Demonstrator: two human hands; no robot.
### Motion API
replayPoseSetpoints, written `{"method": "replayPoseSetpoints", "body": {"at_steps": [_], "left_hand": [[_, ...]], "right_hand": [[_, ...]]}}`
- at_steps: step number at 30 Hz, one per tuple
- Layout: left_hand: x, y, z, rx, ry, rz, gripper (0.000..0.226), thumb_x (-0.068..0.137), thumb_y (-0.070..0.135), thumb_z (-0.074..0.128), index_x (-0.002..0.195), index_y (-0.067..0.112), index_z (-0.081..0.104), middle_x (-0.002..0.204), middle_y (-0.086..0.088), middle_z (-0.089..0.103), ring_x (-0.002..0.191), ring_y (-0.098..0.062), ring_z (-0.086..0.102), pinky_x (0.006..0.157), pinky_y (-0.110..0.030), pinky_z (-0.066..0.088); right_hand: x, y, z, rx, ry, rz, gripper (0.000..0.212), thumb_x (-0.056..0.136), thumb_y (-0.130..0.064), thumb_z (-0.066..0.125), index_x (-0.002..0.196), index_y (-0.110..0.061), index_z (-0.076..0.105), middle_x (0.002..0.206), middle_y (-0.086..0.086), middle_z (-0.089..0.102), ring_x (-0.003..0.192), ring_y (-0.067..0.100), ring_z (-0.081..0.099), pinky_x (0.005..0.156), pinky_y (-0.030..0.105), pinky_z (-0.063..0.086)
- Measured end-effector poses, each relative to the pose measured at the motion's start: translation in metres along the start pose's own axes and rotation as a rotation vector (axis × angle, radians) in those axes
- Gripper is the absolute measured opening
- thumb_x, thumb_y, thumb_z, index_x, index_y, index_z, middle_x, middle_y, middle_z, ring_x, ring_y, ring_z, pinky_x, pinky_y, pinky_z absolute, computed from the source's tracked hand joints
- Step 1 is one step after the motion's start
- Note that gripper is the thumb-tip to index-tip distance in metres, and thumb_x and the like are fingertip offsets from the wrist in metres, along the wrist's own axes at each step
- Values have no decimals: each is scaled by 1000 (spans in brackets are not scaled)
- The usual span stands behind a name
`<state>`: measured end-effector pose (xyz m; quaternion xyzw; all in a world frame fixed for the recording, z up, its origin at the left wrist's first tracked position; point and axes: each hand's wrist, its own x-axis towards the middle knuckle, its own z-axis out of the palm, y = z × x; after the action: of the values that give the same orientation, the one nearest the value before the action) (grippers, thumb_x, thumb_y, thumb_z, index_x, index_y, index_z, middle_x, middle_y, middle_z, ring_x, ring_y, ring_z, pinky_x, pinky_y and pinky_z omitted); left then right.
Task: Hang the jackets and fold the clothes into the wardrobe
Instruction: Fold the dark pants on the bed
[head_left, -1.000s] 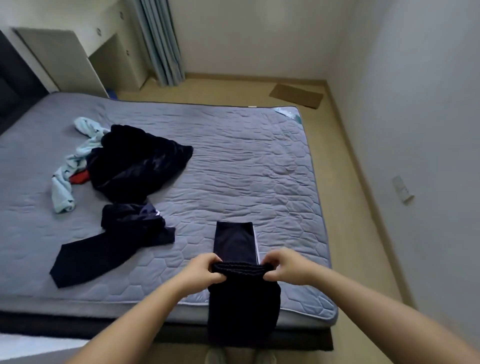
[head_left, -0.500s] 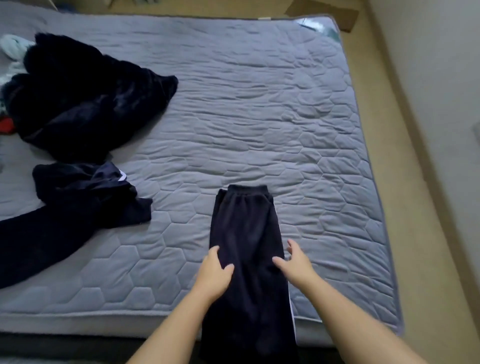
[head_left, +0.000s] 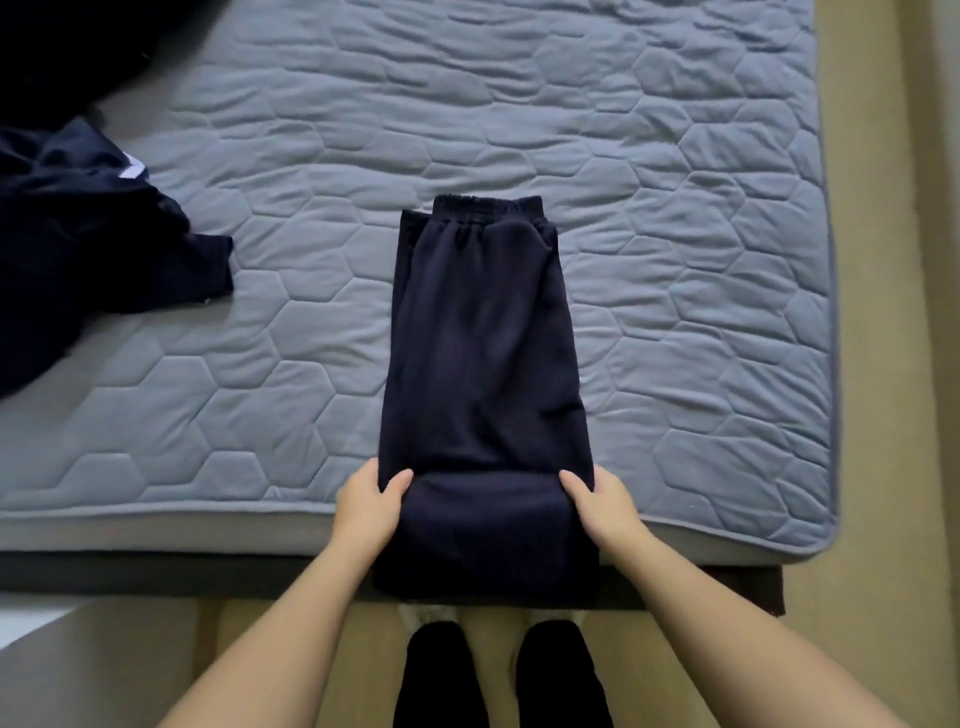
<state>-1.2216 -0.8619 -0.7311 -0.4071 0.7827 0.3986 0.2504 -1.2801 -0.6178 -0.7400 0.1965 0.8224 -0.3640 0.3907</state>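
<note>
- Navy trousers lie lengthwise on the grey quilted mattress. Their elastic waistband is at the far end, and the lower part drapes over the near edge in front of you.
- Your left hand grips the left edge of the trousers right at the mattress's near edge. The thumb lies on top of the cloth and the fingers are tucked out of sight beneath it.
- Your right hand mirrors this on the right edge, thumb over the fabric and fingers hidden under it.
- Between your thumbs the cloth rises in a rounded fold.
- Crumpled dark clothes lie on the mattress to your left, well apart from the trousers.
- Your legs stand on the wooden floor below the hanging cloth.
</note>
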Motion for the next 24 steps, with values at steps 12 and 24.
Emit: {"method": "replayPoseSetpoints", "body": {"at_steps": [12, 24], "left_hand": [[-31, -16, -8, 119, 34, -84, 35, 90, 35, 58, 118, 14, 51, 109, -7, 62, 103, -29, 58, 86, -41, 47], [96, 107, 28, 858, 323, 933, 65, 95, 35, 31, 152, 14, 7, 160, -9, 4, 147, -24, 3, 118, -44, 4]], "right_hand": [[-29, 17, -10, -77, 75, 50, 31, 93, -28, 56, 118, -10, 54, 110, 7, 62, 108, 27, 57, 85, 32, 42], [96, -112, 20, -903, 354, -839, 65, 97, -29, 38, 151, -6, 11, 159, 12, 3, 148, 25, 2, 119, 42, 3]]}}
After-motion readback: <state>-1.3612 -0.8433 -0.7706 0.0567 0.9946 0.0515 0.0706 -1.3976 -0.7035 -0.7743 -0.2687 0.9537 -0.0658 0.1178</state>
